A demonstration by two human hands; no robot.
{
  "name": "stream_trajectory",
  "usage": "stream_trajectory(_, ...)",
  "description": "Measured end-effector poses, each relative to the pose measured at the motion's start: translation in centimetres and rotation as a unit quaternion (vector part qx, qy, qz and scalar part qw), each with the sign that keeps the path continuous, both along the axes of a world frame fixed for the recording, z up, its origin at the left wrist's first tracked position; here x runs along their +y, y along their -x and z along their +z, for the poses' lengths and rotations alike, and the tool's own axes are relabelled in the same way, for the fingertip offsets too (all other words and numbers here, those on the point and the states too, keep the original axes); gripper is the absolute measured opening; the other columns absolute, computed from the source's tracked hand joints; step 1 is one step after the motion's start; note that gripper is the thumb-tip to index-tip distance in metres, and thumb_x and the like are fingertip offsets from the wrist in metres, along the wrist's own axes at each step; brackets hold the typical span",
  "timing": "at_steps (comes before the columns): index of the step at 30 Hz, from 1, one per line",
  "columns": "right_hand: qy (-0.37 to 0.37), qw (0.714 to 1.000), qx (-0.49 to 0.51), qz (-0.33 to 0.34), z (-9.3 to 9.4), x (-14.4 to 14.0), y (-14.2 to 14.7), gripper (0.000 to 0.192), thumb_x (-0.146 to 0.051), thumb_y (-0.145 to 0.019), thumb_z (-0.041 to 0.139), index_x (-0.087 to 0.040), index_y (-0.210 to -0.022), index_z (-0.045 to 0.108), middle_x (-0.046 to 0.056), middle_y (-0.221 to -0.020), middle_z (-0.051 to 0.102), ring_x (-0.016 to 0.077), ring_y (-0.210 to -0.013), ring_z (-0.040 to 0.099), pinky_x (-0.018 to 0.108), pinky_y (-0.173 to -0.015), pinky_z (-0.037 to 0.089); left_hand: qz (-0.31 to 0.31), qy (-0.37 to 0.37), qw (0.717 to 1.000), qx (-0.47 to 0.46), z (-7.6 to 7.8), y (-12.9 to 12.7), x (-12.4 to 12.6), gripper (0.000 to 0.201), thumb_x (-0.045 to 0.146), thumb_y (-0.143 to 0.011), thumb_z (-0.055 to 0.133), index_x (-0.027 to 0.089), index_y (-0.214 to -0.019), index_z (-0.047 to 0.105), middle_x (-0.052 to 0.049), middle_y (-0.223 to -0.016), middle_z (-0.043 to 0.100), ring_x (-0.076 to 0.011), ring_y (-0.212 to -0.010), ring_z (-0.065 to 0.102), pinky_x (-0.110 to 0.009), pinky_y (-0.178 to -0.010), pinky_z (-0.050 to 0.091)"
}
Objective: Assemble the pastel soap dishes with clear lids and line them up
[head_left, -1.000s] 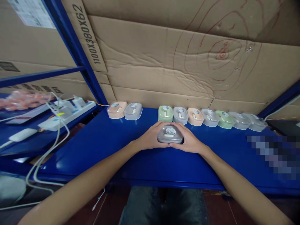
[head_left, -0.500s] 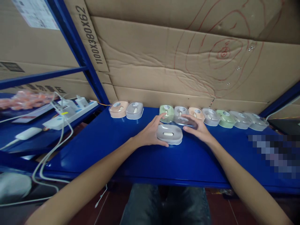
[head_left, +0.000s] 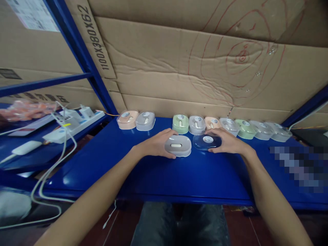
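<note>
My left hand grips the left end of a grey soap box, its uncovered top showing a white oval piece in the middle. To the right of it, my right hand holds a clear lid by its right end, fingers at the far and near edges. A round white label sits on the lid, and the blue tabletop shows through it. Box and lid are apart, with a narrow gap between them. Just behind stand a green box and a grey box, both with labelled clear lids.
Peach and grey boxes stand at the back left, and several more line the back right against the cardboard wall. On the left shelf lie a white power strip and cables. The blue table has its front edge near my legs.
The clear lid has come down and now lies lower, right of the grey box. My left hand and the grey box have shifted slightly left. The view has turned a little.
</note>
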State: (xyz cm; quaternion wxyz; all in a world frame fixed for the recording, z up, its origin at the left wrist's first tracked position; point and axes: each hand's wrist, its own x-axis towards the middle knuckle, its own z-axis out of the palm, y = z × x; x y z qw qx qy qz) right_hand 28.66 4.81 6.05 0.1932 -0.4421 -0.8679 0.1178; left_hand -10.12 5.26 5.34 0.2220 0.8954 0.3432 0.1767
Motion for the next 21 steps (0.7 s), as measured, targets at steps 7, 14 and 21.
stream_trajectory(7,0.022,0.999,-0.045,-0.018,-0.3,0.1,-0.2,0.074,-0.054,-0.072,0.095,-0.033,-0.139,0.073,0.006,-0.142,0.075,0.0422,-0.128,0.065,0.068,-0.114,0.050,0.016,0.013,1.000,-0.005,-0.2,-0.1,0.0,0.089,0.059,-0.069,0.097,0.028,-0.145,0.060,-0.012,-0.147,0.062,-0.0419,-0.143,0.058,-0.057,-0.118,0.049)
stream_trajectory(14,0.017,0.999,-0.046,-0.008,-0.7,0.4,-0.5,0.073,-0.056,-0.073,0.096,-0.034,-0.140,0.074,0.006,-0.142,0.076,0.0432,-0.130,0.065,0.069,-0.116,0.048,0.013,0.002,1.000,0.000,-0.3,-0.4,-0.1,0.088,0.060,-0.071,0.096,0.027,-0.144,0.059,-0.012,-0.146,0.061,-0.0414,-0.141,0.059,-0.057,-0.116,0.051)
stream_trajectory(21,-0.057,0.998,0.034,-0.012,0.5,-1.1,2.1,0.071,-0.064,-0.079,0.092,-0.031,-0.139,0.072,0.011,-0.138,0.074,0.0421,-0.129,0.067,0.067,-0.114,0.053,-0.013,-0.016,0.999,-0.033,-0.1,-0.6,-0.4,0.082,0.061,-0.073,0.095,0.028,-0.141,0.062,-0.009,-0.138,0.065,-0.0393,-0.136,0.062,-0.055,-0.117,0.051)
